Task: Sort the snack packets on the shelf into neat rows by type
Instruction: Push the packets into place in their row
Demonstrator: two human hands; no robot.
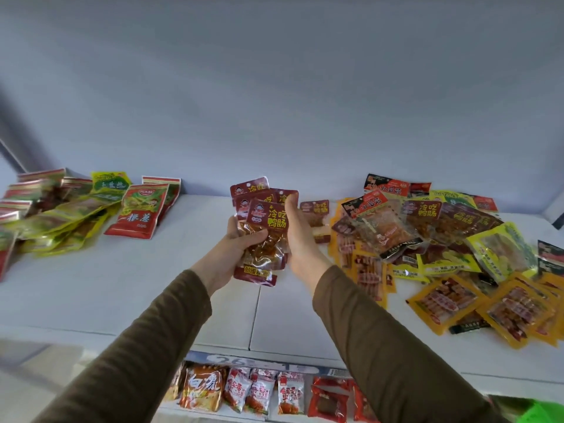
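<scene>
While the left hand [244, 239] grips the fanned dark-red packets [265, 218], the flat right hand [297, 230] should square their edges before shelving.

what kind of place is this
Probably a small shop: a white display shelf piled with loose snack packets, a price strip on its front edge, and more packets stocked below.

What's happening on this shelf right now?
A person is sorting snack packets on a white shelf. The left hand grips a fanned stack of dark red packets, with the right hand against its right edge, fingers fairly straight. A green and red group lies at the left. A mixed unsorted pile at the right includes more dark red packets.
</scene>
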